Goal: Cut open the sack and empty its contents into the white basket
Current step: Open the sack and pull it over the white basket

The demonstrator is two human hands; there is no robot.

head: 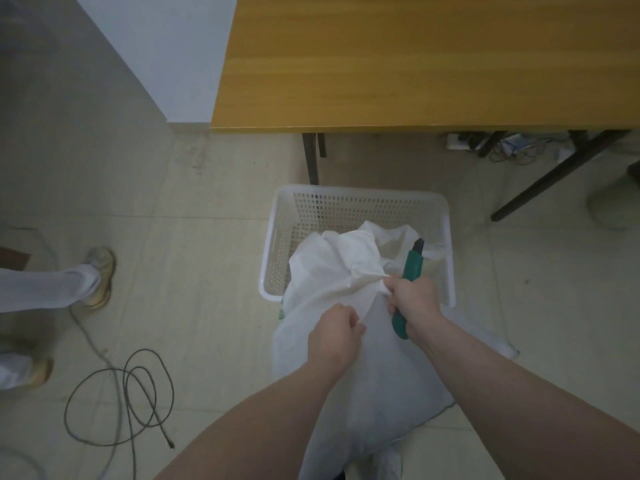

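Observation:
A big white sack (349, 278) stands on the floor with its upper end tipped over the near rim into the white perforated basket (363, 206). My left hand (334, 336) pinches a fold of the sack cloth on its near side. My right hand (414, 301) grips both the sack cloth and a green utility knife (412, 266), whose dark tip points away from me over the basket. The sack's contents are hidden.
A wooden table (415, 60) with dark legs stands just beyond the basket. A coiled grey cable (128, 400) lies on the tiled floor at the left. Another person's legs and shoes (98, 277) are at the far left. Cables and a power strip (460, 142) sit under the table.

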